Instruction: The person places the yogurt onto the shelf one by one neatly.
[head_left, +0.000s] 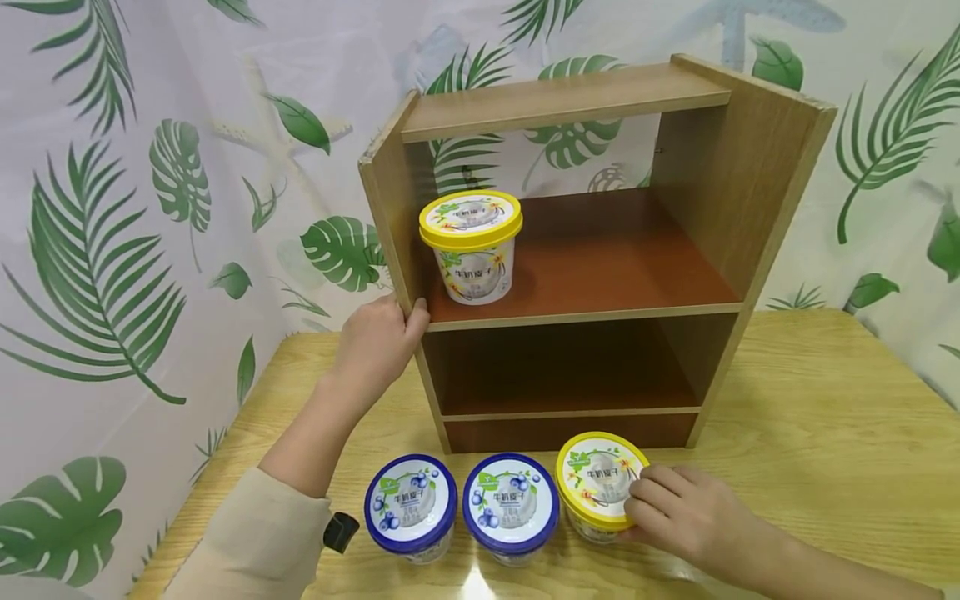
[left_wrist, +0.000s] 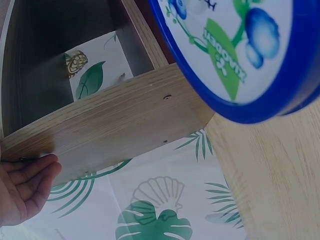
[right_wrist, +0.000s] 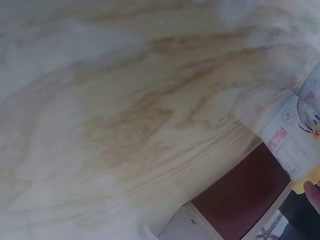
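My left hand [head_left: 382, 337] grips the left side panel of a small wooden shelf [head_left: 397, 200], thumb at its front edge. In the left wrist view, the fingers [left_wrist: 37, 175] lie against the panel's outer face. My right hand [head_left: 693, 512] holds a yellow-lidded tub [head_left: 600, 479] by its right side, low in front of the shelf. A fingertip shows at that tub's yellow rim [right_wrist: 306, 182] in the right wrist view. Another yellow-lidded tub [head_left: 472, 246] stands upright on the upper board, close to the left panel.
Two blue-lidded tubs, one at left [head_left: 411, 504] and one in the middle [head_left: 512, 504], stand side by side on the wood-grain table [head_left: 825, 433]. A leaf-patterned cloth [head_left: 247, 167] hangs behind and to the sides. The shelf has a lower compartment [head_left: 562, 367].
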